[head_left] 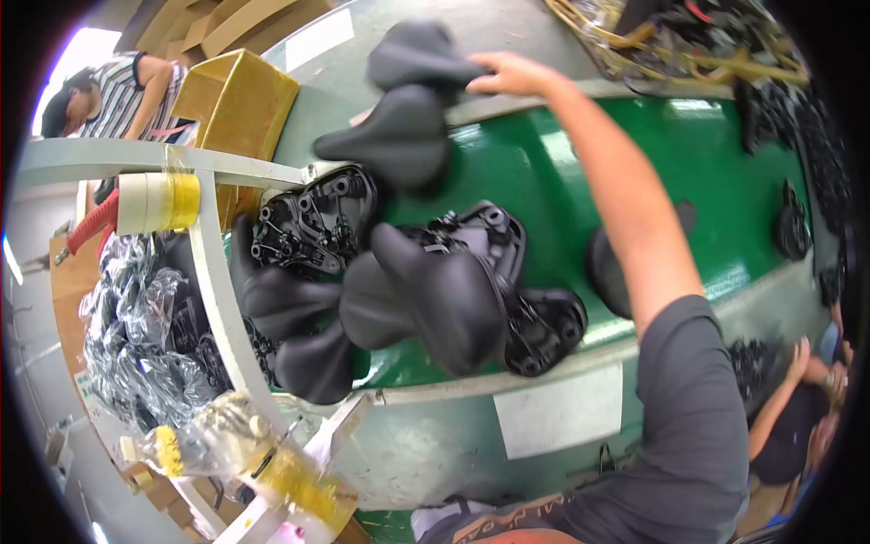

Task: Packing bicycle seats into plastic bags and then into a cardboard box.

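My right hand [512,74] reaches across to the far side of the green surface [562,195]. Its fingers close round the narrow nose of a black bicycle saddle [412,53], which is slightly blurred. Just below that saddle, another black saddle [394,140] points its nose to the left. Nearer to me, several saddles lie in a heap, some with the smooth cover up, like this large saddle [453,308]. Others show their undersides with rails and clamps, among them an upturned saddle [340,213]. My left hand does not show.
A white metal frame [222,281] carrying tape rolls [163,201] stands at the left. Behind it are plastic-wrapped parts [140,317] and a carton [245,113] beside a person in a striped shirt [127,95]. Another saddle [612,272] lies partly behind my forearm. More people are at the lower right.
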Demonstrator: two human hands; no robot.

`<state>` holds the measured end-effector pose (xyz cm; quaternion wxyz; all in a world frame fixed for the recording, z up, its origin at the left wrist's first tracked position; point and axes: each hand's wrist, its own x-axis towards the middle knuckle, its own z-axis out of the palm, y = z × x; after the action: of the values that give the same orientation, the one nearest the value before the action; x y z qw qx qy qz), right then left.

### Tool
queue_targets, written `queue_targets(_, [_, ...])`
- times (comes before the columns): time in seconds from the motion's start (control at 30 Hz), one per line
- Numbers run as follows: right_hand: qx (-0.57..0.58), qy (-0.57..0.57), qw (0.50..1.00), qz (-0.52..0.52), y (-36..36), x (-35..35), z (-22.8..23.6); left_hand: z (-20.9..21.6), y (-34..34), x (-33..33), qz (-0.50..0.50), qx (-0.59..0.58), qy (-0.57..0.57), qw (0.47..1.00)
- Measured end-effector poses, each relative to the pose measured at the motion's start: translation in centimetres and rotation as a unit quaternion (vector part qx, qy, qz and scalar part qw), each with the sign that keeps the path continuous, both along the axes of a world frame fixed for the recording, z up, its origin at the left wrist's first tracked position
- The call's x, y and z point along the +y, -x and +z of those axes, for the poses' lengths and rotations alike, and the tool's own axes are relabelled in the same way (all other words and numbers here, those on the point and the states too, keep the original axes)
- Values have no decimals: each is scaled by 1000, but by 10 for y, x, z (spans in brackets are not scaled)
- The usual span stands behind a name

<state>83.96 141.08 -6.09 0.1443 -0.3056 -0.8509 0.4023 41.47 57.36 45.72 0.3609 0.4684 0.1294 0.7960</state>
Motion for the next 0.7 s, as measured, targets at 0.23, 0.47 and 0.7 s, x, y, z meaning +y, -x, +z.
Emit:
queue_targets(0.23, [-186, 20, 975, -120, -57, -202, 93, -15, -3, 4, 260, 145, -9, 955])
queue_targets(0.47, [-273, -37, 839, -469, -188, -303, 133, -4, -86, 80, 698, 200, 175, 665])
queue_targets(0.7, [-345, -35, 767, -540, -150, -389, 93, -16, -91, 89, 640, 216, 157, 721])
